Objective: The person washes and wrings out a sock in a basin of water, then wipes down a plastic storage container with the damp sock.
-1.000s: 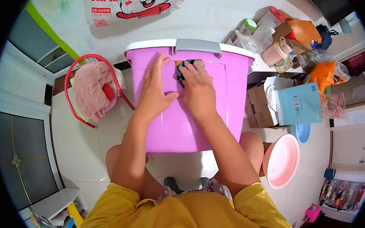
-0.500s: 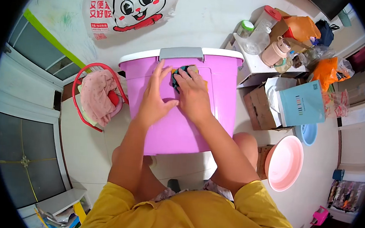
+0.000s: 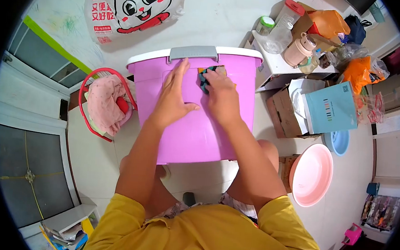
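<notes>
A large pink-purple storage box (image 3: 194, 143) with a white lid (image 3: 241, 53) and a grey latch (image 3: 193, 53) stands in front of me, its smooth side facing me. My left hand (image 3: 172, 96) rests against the left part of that side, fingers stretched toward the lid and thumb out, with nothing in it. On the upper right part, my right hand (image 3: 223, 96) presses a patterned cloth (image 3: 204, 81) in black, teal and orange against the box. Part of the cloth is hidden under the fingers.
A red-handled basket with pink fabric (image 3: 105, 103) stands at the left. On the right are a cardboard box (image 3: 281, 114), a light blue box (image 3: 331, 108), a pink basin (image 3: 312, 175) and a blue basin (image 3: 338, 141). A white cabinet (image 3: 274, 65) bears jars and a flask.
The view has shifted, so the box sits further left in it. My right hand and the cloth have moved slightly right across the box side. My left hand stays spread on the box.
</notes>
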`<control>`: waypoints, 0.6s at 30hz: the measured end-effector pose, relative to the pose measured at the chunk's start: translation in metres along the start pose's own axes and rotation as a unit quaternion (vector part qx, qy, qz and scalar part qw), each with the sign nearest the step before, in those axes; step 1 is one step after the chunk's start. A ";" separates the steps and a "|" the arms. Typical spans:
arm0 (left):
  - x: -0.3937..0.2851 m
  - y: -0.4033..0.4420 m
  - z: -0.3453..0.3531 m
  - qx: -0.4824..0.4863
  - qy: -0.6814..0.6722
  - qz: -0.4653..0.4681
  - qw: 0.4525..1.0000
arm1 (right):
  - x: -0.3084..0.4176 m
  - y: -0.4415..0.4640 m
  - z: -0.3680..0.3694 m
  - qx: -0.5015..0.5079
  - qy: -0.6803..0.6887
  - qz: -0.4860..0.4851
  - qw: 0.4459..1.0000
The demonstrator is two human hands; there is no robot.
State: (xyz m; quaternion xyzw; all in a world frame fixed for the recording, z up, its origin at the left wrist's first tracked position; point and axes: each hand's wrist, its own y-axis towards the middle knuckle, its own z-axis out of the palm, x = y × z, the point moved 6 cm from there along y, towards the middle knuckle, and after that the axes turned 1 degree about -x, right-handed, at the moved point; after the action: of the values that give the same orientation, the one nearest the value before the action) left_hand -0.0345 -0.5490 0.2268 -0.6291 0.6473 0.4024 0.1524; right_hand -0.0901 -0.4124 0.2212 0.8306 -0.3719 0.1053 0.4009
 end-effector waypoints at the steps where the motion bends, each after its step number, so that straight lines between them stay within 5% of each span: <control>1: -0.002 0.000 0.000 0.004 0.011 0.000 1.000 | -0.008 0.003 -0.005 0.022 0.084 0.060 0.994; 4: -0.004 0.001 -0.002 0.007 0.032 0.000 0.999 | -0.022 0.012 -0.008 0.039 0.164 0.105 0.980; 6: -0.007 0.002 -0.001 0.010 0.039 0.001 0.999 | -0.018 0.015 -0.010 -0.009 0.065 -0.003 0.998; 18: -0.008 -0.003 0.011 -0.001 0.089 0.006 0.996 | -0.002 -0.017 -0.004 0.025 -0.019 -0.035 0.999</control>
State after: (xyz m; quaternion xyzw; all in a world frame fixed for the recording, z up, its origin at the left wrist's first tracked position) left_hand -0.0339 -0.5352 0.2252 -0.6583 0.6618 0.3470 0.0909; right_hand -0.0787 -0.4015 0.2133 0.8547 -0.3476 0.0846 0.3761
